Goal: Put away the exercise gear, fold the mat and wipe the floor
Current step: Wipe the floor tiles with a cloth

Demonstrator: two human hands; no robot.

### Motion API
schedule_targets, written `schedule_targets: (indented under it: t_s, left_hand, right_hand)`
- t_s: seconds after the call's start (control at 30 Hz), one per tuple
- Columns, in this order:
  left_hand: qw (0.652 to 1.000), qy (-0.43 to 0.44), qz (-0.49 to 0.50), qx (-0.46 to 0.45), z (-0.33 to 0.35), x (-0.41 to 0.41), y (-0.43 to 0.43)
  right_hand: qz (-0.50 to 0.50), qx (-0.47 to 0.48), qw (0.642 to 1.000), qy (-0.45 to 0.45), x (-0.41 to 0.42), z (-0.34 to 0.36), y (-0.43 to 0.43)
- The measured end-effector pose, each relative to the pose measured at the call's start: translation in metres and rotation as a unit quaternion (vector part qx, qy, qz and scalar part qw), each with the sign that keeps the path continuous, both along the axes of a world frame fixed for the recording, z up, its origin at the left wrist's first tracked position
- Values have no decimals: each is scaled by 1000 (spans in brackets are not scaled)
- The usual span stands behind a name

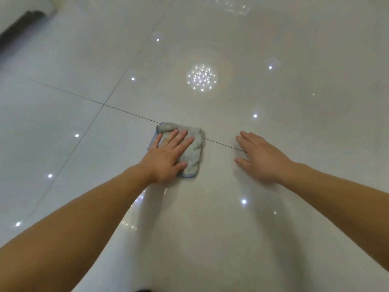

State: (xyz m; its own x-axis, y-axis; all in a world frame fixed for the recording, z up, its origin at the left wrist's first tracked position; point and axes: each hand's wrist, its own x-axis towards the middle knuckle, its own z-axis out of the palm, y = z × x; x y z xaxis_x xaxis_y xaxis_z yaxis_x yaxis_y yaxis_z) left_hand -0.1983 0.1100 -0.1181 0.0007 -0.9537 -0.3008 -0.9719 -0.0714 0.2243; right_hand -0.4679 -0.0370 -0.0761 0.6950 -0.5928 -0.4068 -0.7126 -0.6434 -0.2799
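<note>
At centre frame the cloth (185, 148) is pressed flat to the floor (273, 102) by the left hand (166, 159), fingers straight. The right hand (261, 159) rests spread, holding nothing. Soft, light and limp, the cloth is probably best controlled by palm pressure

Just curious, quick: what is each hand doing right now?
Left hand: open, pressing flat on the cloth.
Right hand: open, flat on the floor, holding nothing.

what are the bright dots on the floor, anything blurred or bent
Head view: ceiling lights mirrored in the glossy pale tiled floor, one round cluster beyond the folded grey-blue cloth under the left hand; soft arm shadows; tile joints bow from the wide lens; top-left corner blurred.
</note>
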Motion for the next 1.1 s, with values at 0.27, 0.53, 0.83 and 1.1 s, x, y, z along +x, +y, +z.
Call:
schedule_targets:
  t_s: [0.27,0.53,0.83,1.1]
  left_hand:
    - [999,0,33,29,3,59,14]
    - [998,7,59,23,3,83,23]
    - [998,-1,51,33,-2,104,31]
    - [999,-6,9,39,-4,110,29]
  right_hand:
    - [20,6,1000,-19,32,-5,8]
    - [50,5,997,-60,57,-13,23]
    - [46,-7,999,-9,75,-24,39]
    - [39,3,999,20,77,-17,41]
